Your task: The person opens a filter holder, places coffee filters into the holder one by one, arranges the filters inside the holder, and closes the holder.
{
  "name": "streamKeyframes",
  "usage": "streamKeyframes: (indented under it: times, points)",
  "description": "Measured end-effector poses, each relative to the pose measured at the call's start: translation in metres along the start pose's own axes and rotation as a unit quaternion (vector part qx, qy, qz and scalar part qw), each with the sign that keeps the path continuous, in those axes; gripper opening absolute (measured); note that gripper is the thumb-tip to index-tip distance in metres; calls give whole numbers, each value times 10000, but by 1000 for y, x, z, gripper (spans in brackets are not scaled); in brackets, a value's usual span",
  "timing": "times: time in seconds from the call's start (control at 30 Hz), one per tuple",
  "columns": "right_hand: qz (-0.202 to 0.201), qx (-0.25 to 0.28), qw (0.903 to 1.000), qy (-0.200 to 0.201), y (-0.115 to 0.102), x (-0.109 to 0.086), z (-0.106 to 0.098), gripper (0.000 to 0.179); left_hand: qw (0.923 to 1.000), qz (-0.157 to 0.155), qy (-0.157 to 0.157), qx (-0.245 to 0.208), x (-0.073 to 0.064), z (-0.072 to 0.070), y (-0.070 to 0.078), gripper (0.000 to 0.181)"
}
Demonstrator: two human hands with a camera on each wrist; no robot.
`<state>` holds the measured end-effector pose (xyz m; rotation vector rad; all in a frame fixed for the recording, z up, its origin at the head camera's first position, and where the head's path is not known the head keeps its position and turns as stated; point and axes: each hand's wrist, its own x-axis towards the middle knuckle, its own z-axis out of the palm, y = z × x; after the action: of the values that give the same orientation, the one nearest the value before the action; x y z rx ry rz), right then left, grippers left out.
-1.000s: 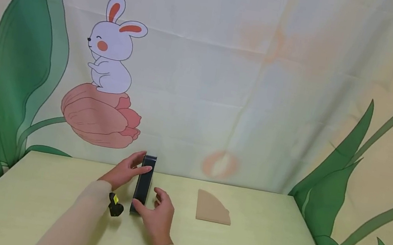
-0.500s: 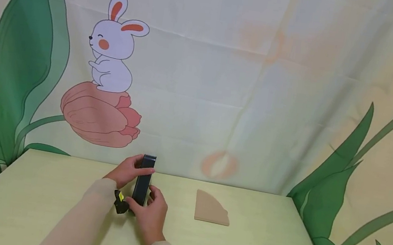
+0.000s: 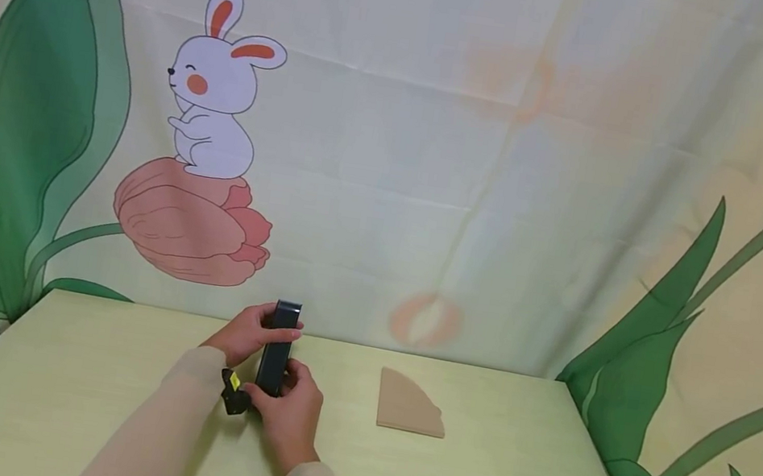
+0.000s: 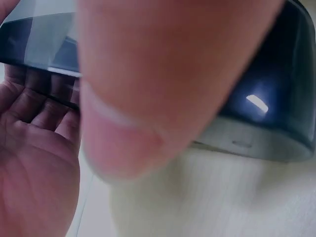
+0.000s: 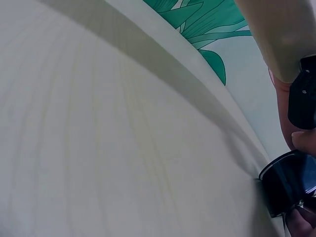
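Observation:
A long, glossy dark-blue object with rounded ends point(image 3: 275, 361) stands on its narrow side at the left of the table; its kind is not clear. My left hand point(image 3: 246, 337) grips its far end, thumb across the near face. At the near end my right hand point(image 3: 294, 413) holds it, thumb on the left and fingers on the right. In the left wrist view, my left thumb point(image 4: 128, 98) covers much of the object's dark shell point(image 4: 281, 94), and my right palm point(image 4: 39, 163) appears beyond. Only one dark end point(image 5: 286, 185) shows in the right wrist view.
A flat brown quarter-round board point(image 3: 411, 405) lies to the right of the hands. The pale yellow table point(image 3: 502, 474) ends at a printed curtain point(image 3: 359, 186) with a rabbit and tulips. Black wrist cameras point(image 3: 234, 392) sit near the sleeves.
My right hand has moved left and its fingers have come in against the dark-blue object's right side. My left hand has stayed at the far end. The brown board lies still.

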<state>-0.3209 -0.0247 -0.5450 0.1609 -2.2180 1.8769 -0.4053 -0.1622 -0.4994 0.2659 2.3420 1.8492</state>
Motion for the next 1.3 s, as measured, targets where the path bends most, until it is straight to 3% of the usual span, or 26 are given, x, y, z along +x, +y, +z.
streamKeyframes:
  times: [0.23, 0.5, 0.7, 0.83, 1.07, 1.3]
  points:
    - [99, -334, 9994, -60, -1, 2, -1, 54, 9999, -84, 70, -27, 5, -1, -5, 55]
    - [-7, -806, 9967, -89, -7, 3, -6, 40, 9999, 1, 107, 6, 1, 0, 1, 61]
    - [-100, -1195, 9926, -172, -14, 5, -17, 39, 9979, -175, 591, 199, -4, 3, 6, 72]
    - [-232, -1409, 9894, -265, -20, 5, -28, 40, 9952, -164, 953, 164, -12, 11, 15, 76]
    - [-351, -1648, 9853, -289, -31, 3, -50, 38, 9917, -158, 1242, 283, -30, 29, 35, 83]
    - [-553, -1812, 9814, -297, -40, -3, -67, 32, 9864, -23, 1539, 568, -54, 41, 49, 67]
